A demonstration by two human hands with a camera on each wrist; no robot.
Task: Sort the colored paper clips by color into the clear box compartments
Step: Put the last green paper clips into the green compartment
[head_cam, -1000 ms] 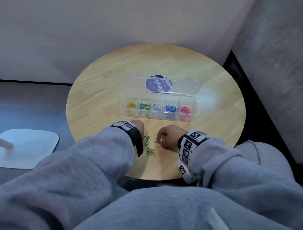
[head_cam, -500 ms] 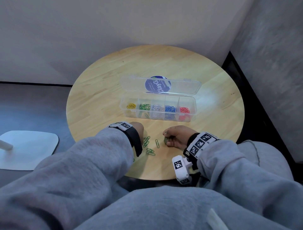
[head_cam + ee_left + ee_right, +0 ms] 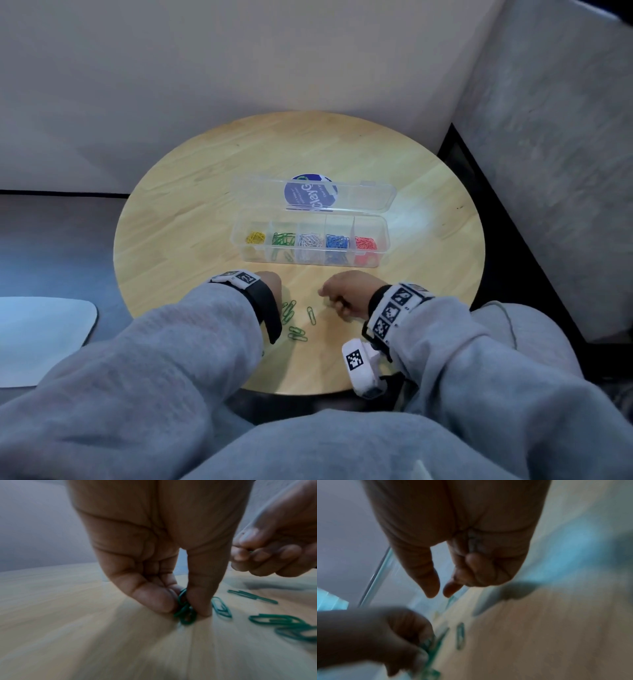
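the round wooden worktop carries a clear box with its lid swung open flat behind it; a blue round sticker shows through the lid. five compartments hold, from the person's left to right, yellow clips, green clips, white clips, blue clips and red clips.

near the worktop's front edge, between the two wrists, loose green paper clips lie scattered, well apart from the box. the left hand points down at the wood, its thumb and fingertips pinched together on a small bunch of green clips that touches the surface. more green clips lie just to that hand's right.

the right hand is raised a little off the wood, fingers curled in; in the left wrist view a sliver of green shows between its fingertips, so its grip is clamped on a green clip. the right wrist view is blurred and dark.

grey sleeves and wrist bands with black-and-white markers cover part of the front of the worktop, hiding some of the loose clips. a white flat plate-like base sits on the floor to the left.
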